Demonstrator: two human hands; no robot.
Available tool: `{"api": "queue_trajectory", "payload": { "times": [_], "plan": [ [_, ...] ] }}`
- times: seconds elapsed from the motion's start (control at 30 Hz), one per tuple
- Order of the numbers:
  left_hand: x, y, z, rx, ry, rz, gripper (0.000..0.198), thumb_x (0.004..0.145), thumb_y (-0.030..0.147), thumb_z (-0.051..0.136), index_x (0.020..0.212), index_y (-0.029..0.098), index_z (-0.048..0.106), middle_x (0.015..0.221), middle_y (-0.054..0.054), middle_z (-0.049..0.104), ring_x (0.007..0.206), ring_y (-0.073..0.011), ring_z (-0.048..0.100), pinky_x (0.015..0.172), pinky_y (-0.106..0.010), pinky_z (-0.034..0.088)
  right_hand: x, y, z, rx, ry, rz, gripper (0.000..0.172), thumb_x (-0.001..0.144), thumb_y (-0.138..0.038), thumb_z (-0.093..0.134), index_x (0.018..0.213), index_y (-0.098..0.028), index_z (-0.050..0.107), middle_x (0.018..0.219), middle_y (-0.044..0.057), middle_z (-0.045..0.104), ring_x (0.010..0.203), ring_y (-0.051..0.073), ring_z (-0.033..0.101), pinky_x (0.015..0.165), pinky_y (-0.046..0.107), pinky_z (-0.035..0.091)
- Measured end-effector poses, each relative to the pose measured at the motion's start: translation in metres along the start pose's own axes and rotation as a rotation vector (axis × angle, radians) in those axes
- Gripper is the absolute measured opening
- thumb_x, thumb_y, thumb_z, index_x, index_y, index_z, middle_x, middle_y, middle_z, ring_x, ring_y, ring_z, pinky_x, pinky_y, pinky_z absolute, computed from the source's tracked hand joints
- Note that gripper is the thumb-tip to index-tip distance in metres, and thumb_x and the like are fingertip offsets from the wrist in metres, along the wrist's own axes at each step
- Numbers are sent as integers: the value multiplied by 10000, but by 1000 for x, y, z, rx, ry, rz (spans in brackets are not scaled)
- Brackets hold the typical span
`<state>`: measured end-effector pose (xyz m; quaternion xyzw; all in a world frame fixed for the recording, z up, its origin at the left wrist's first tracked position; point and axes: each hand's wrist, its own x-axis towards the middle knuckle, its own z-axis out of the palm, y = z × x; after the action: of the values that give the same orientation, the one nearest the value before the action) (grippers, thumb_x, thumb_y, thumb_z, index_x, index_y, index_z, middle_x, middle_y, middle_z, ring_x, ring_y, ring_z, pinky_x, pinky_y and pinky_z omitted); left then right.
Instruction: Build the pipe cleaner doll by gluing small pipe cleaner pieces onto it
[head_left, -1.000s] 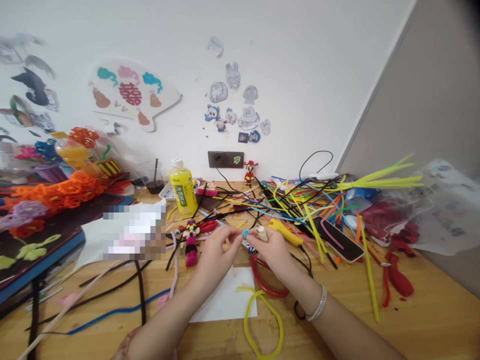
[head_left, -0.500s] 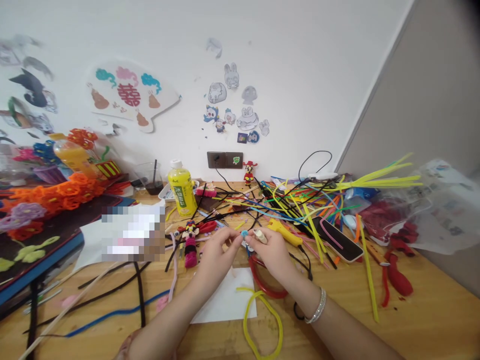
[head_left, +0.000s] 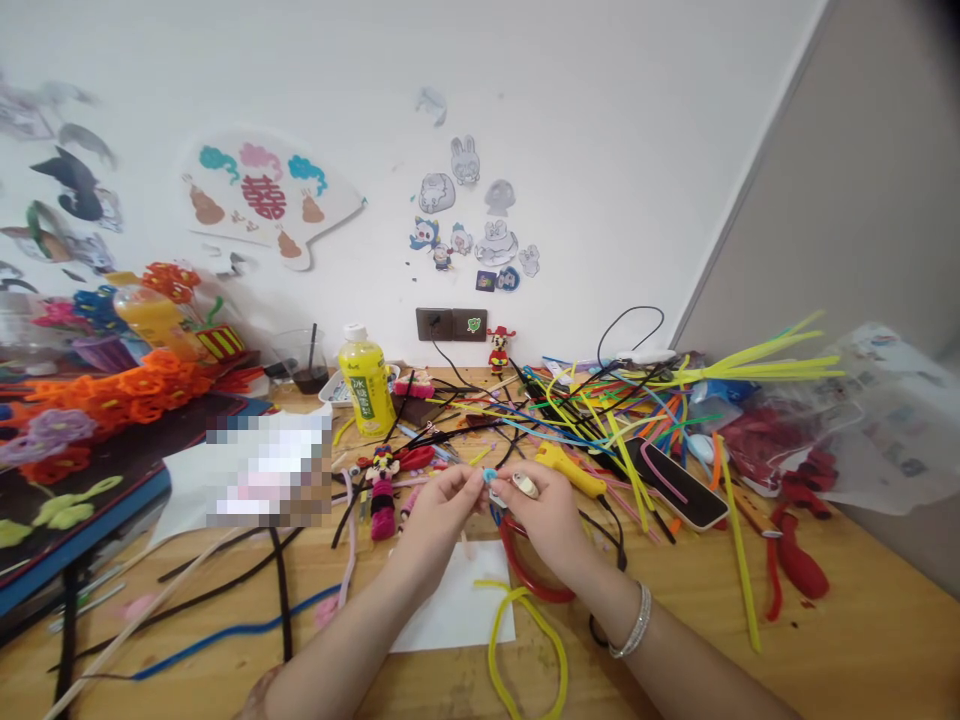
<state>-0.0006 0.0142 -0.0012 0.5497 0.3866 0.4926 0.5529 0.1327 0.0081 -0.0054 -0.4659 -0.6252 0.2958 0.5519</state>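
My left hand (head_left: 444, 505) is closed in a pinch on a small light-blue fuzzy piece (head_left: 490, 474) above the middle of the table. My right hand (head_left: 546, 515) pinches the same piece from the other side, fingertips close to the left ones. A cream-coloured object (head_left: 525, 485) shows at the fingers of my right hand; its kind is unclear. Below that hand is a red loop (head_left: 529, 572), partly hidden by it. Under my hands lies a white sheet of paper (head_left: 454, 610), and a curled yellow pipe cleaner (head_left: 556, 650) rests in front.
A yellow drink bottle (head_left: 365, 385), a small fuzzy figure (head_left: 382, 490) and a yellow glue gun (head_left: 571, 470) stand or lie beyond my hands. Many coloured pipe cleaners (head_left: 750, 372) and a phone (head_left: 679, 482) are at right. Orange fuzzy flowers (head_left: 142, 385) are at left.
My hands stay together at nearly the same place, with the light-blue piece turned slightly between the fingertips. The whole view has shifted a little.
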Motion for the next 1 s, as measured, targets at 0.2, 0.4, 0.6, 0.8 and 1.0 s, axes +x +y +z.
{"api": "queue_trajectory", "payload": {
  "times": [0.2, 0.4, 0.6, 0.8, 1.0],
  "plan": [
    [1, 3, -5, -38, -40, -46, 318, 757, 435, 549, 622, 147, 550, 599, 15, 503, 581, -110, 455, 583, -234, 364, 0, 2, -15, -502, -26, -556, 187, 849, -224, 480, 814, -195, 661, 658, 37, 615, 633, 166, 514, 568, 282, 363],
    [0, 12, -8, 122, -42, -52, 245, 717, 375, 586, 638, 144, 562, 580, 21, 498, 574, -114, 451, 550, -216, 343, 0, 7, -19, -746, 28, -860, 209, 879, -179, 443, 901, -147, 648, 591, 34, 568, 591, 164, 456, 515, 288, 294],
    [2, 15, -7, 256, 15, 72, 217, 718, 359, 564, 640, 157, 563, 591, 27, 503, 587, -122, 462, 563, -219, 367, 8, 8, -19, -519, 3, -637, 179, 852, -204, 481, 900, -166, 649, 696, 44, 622, 652, 165, 512, 581, 284, 372],
    [6, 9, -10, 432, 2, 173, 184, 732, 324, 530, 671, 158, 580, 630, -4, 547, 622, -148, 498, 587, -244, 396, 10, 5, -13, -89, -190, -124, 81, 754, -229, 583, 773, -175, 642, 747, 17, 655, 684, 147, 578, 623, 247, 438],
    [6, 5, -9, 496, 38, 188, 181, 758, 301, 493, 665, 162, 565, 647, -16, 567, 650, -163, 523, 611, -257, 413, 8, 5, -8, -47, -217, -32, 78, 694, -188, 614, 771, -176, 621, 750, -7, 635, 685, 136, 558, 618, 227, 420]
  ]
}}
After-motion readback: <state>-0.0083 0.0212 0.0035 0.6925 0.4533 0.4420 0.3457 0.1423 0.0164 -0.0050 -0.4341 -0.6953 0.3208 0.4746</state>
